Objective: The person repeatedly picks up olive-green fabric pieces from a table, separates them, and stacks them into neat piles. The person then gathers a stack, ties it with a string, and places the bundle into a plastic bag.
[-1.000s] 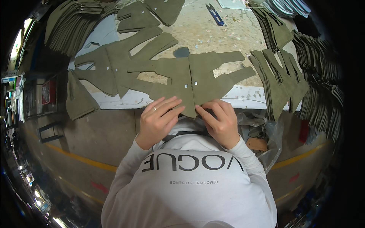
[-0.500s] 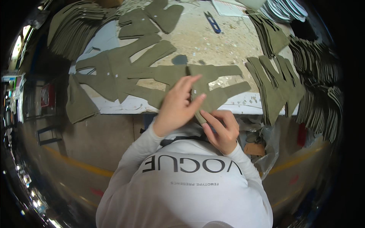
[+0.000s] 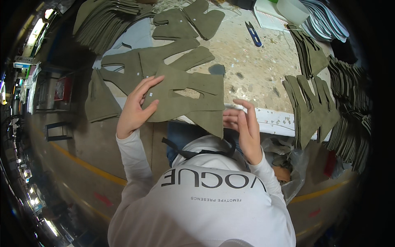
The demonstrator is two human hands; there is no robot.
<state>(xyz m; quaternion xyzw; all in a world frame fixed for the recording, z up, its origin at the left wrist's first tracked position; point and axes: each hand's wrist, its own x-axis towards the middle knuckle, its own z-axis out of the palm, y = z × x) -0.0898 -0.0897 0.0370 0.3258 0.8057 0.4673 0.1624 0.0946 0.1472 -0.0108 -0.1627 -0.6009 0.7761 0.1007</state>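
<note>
In front of me, at the table's near edge, lies an olive suede-like panel [image 3: 177,105] with a small white tag. It has strap-like arms around a cut-out, and part of it hangs over the edge. My left hand [image 3: 138,108] rests on its left end, fingers stretched out and thumb apart, so it is open. Beside the panel's right edge, my right hand [image 3: 246,131] is open with its fingers apart. Whether its fingertips touch the panel, I cannot tell. Another tagged olive panel [image 3: 123,76] lies behind my left hand, partly covered.
Blue thread snips [image 3: 253,34] lie on the littered tabletop [image 3: 263,64]. Stacks of olive panels stand at the far left [image 3: 105,24], right [image 3: 302,109] and far right [image 3: 356,84]. A pale roll [image 3: 293,10] and white sheets [image 3: 325,18] sit at the back right.
The tagged panel has shifted left and now lies over the other piece's place. My left hand moved left with it. My right hand has let go of the panel's lower edge and opened.
</note>
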